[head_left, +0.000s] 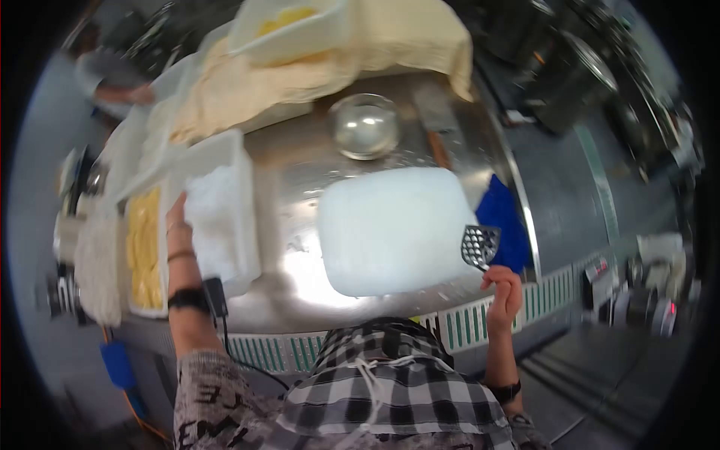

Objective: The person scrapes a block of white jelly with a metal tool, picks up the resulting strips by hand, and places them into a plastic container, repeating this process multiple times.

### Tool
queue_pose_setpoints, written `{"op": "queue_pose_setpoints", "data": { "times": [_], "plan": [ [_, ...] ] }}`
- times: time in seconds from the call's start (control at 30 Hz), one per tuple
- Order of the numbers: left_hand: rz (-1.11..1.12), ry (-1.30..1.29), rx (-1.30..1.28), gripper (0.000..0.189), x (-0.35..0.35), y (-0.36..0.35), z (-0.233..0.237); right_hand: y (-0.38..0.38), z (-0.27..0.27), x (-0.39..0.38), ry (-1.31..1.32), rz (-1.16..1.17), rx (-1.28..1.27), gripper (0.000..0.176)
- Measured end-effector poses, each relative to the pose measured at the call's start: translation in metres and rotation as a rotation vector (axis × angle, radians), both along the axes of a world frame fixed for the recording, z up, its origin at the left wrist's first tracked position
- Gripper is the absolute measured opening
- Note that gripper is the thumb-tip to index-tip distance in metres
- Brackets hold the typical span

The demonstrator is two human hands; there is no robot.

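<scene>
My right hand (504, 291) is closed round the handle of a perforated metal spatula (480, 244). The spatula's head overlaps the right edge of a large white slab (394, 231) with rounded corners, which lies on the steel table (285, 184). At the left, my left hand (178, 213) is at the rim of a white bin (246, 180) filled with white powder (212, 217). Its visible finger is stretched out; the other fingers are mostly hidden. Beside that hand stands a tub with yellow pieces (145, 247).
A shiny metal bowl (365, 126) and a broad-bladed tool with a wooden handle (439, 148) lie beyond the slab. A blue cloth (499, 221) is by the right edge. Cream cloth (255, 90) covers the back; a white tub (289, 45) sits on it. Another person (112, 82) stands far left.
</scene>
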State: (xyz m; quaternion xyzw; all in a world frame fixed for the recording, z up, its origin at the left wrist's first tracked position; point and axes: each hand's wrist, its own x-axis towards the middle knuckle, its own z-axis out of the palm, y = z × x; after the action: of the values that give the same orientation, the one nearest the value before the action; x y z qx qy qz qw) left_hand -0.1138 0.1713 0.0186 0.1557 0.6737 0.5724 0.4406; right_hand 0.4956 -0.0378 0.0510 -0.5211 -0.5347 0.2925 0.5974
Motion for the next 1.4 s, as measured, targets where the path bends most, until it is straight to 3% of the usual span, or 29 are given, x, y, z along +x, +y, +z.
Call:
{"op": "queue_pose_setpoints", "data": {
  "times": [0.07,0.1,0.17,0.2,0.27,0.33,0.4,0.6,0.77,0.83,0.93,0.97,1.03,1.17,1.23,1.27,1.3,1.37,1.4],
  "plan": [
    [-0.078,0.518,-0.162,0.036,0.027,0.004,-0.004,-0.007,-0.003,0.011,0.034,-0.06,0.018,0.016],
    [-0.115,0.516,-0.161,0.036,0.054,0.007,-0.009,-0.012,-0.005,0.017,0.029,-0.096,0.01,0.016],
    [-0.285,0.911,0.27,0.03,0.13,0.0,-0.026,-0.021,-0.007,0.025,0.061,-0.158,0.026,0.016],
    [-0.458,1.02,0.31,0.027,0.186,-0.008,-0.013,-0.026,-0.009,0.028,0.077,-0.181,0.033,0.017],
    [-0.907,1.057,0.456,0.029,0.284,-0.024,0.009,-0.034,-0.012,0.031,0.084,-0.225,0.03,0.017],
    [-1.21,1.043,0.736,0.037,0.353,-0.03,0.004,-0.044,-0.016,0.034,0.093,-0.254,0.031,0.017],
    [-1.496,1.327,0.802,0.071,0.403,-0.029,0.005,-0.054,-0.019,0.035,0.105,-0.278,0.028,0.017],
    [-1.93,1.573,1.142,0.083,0.482,0.009,-0.024,-0.081,-0.024,0.039,0.104,-0.35,-0.002,0.021],
    [-2.089,1.339,1.194,0.069,0.52,0.036,-0.05,-0.091,-0.024,0.042,0.167,-0.452,-0.02,0.019],
    [-2.201,1.092,0.9,0.053,0.526,0.044,-0.062,-0.095,-0.025,0.043,0.167,-0.448,-0.003,0.019],
    [-2.166,0.944,0.838,0.042,0.519,0.04,-0.054,-0.097,-0.023,0.046,0.171,-0.47,-0.002,0.018],
    [-2.176,0.946,0.843,0.042,0.517,0.035,-0.047,-0.098,-0.023,0.047,0.175,-0.48,0.0,0.018],
    [-2.078,1.025,1.167,0.03,0.51,0.027,-0.033,-0.101,-0.024,0.05,0.183,-0.491,-0.009,0.018],
    [-2.08,0.951,1.079,0.027,0.509,0.049,-0.046,-0.102,-0.026,0.054,0.182,-0.511,-0.016,0.018],
    [-1.99,0.661,0.788,0.026,0.51,0.066,-0.062,-0.102,-0.025,0.056,0.183,-0.513,-0.01,0.018],
    [-1.864,0.583,0.52,0.022,0.512,0.058,-0.05,-0.102,-0.025,0.057,0.187,-0.516,-0.008,0.018],
    [-1.867,0.587,0.519,0.022,0.514,0.059,-0.043,-0.103,-0.026,0.059,0.177,-0.505,-0.019,0.019],
    [-1.905,0.39,0.158,0.045,0.517,0.06,-0.031,-0.103,-0.027,0.06,0.172,-0.493,-0.026,0.02],
    [-1.906,0.395,0.157,0.045,0.515,0.058,-0.025,-0.102,-0.026,0.061,0.177,-0.49,-0.022,0.02]
  ]
}}
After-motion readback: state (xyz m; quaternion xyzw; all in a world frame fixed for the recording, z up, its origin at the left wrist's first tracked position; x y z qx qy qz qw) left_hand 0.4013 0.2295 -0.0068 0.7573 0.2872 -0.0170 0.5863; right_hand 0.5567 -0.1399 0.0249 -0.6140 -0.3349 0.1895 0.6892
